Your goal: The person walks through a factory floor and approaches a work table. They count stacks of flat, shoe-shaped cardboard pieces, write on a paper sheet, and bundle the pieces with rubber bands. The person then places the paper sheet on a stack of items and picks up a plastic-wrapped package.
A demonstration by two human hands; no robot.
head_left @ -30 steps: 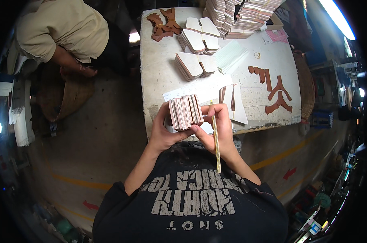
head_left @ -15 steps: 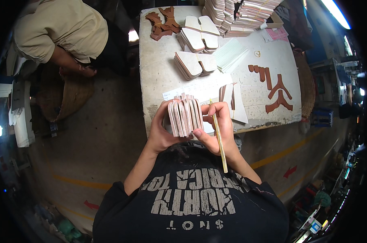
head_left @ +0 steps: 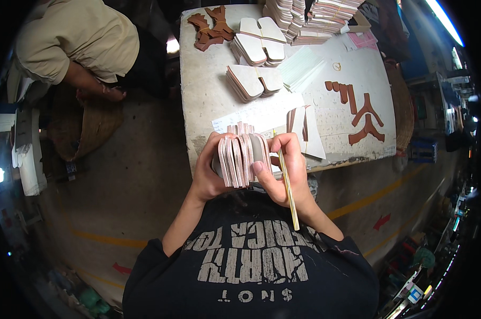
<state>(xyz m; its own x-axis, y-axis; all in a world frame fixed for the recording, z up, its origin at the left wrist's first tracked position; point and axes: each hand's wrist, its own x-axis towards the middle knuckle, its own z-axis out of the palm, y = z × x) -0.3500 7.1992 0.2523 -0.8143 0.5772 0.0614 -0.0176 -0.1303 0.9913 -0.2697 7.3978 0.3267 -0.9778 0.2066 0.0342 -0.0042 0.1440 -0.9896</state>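
Observation:
A thick bundle of cut sheet pieces is held on edge in front of my chest, its pinkish-white layered edges facing up. My left hand is closed around the bundle's left side. At the right side, the thumb of my right hand presses against the outer pieces, which have spread apart to show a grey face. A slim yellow-and-white striped stick, perhaps a pencil, is also held in the right hand, slanting down toward my shirt. Just beyond the hands lies a white paper sheet on the table.
The worn white table carries tied stacks of pale cut pieces, taller stacks behind, and brown Y-shaped pieces at the right. Another small bundle lies near the front edge. A person stands at left beside a woven basket.
The right-hand part of the bundle has fanned away from the rest, exposing more of a grey face. The bundle sits slightly lower; both hands keep their hold.

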